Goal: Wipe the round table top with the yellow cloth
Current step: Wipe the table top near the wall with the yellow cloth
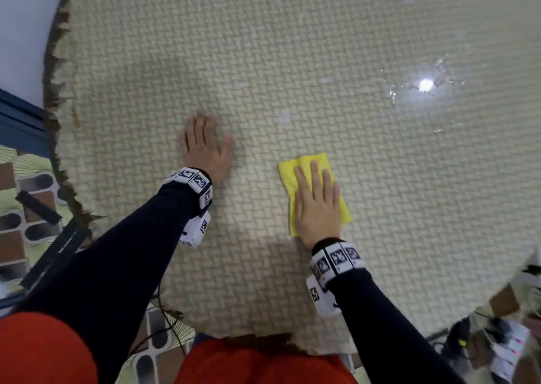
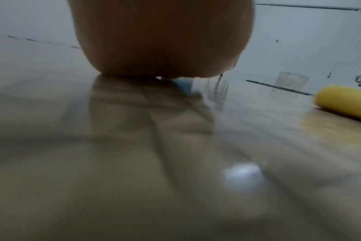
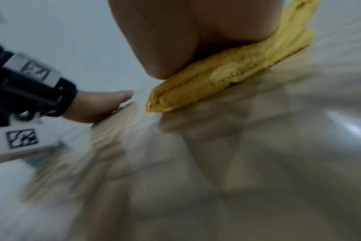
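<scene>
The round table top (image 1: pixel 292 47) has a woven beige pattern under a glossy surface. A folded yellow cloth (image 1: pixel 310 164) lies near its middle, and my right hand (image 1: pixel 317 205) presses flat on it with straight fingers. In the right wrist view the palm (image 3: pixel 175 40) bears down on the folded cloth (image 3: pixel 216 73). My left hand (image 1: pixel 203 146) rests flat on the table to the left of the cloth, fingers spread. The left wrist view shows the heel of that hand (image 2: pixel 161 40) on the surface and the cloth (image 2: pixel 340 102) off to the right.
Wet smears and a bright light glare (image 1: pixel 424 85) sit on the table's right side. Small pale specks (image 1: pixel 285 115) lie beyond the cloth. The table's left rim (image 1: pixel 55 96) is frayed and brown. Patterned floor tiles (image 1: pixel 17 208) and cables (image 1: pixel 456 342) lie below.
</scene>
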`<control>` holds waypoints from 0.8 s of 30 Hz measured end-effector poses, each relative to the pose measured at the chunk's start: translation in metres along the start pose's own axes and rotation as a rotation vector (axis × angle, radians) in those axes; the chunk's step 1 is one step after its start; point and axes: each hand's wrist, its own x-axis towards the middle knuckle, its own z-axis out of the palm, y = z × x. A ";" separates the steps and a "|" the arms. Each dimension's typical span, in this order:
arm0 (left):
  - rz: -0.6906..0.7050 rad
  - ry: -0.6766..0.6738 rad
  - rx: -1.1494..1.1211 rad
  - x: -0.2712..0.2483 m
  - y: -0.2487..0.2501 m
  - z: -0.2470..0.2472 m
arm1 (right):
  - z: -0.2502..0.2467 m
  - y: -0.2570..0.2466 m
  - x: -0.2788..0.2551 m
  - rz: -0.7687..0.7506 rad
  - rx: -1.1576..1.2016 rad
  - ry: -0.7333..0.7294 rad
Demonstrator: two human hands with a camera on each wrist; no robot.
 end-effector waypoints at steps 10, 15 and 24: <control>0.007 0.020 -0.031 -0.001 -0.001 -0.005 | -0.036 0.047 0.110 0.399 0.042 0.088; 0.019 0.048 -0.049 0.000 -0.006 -0.012 | -0.001 -0.028 0.065 -0.002 -0.033 0.031; 0.012 0.055 -0.014 0.010 -0.026 -0.021 | -0.028 0.026 0.081 0.316 0.011 0.053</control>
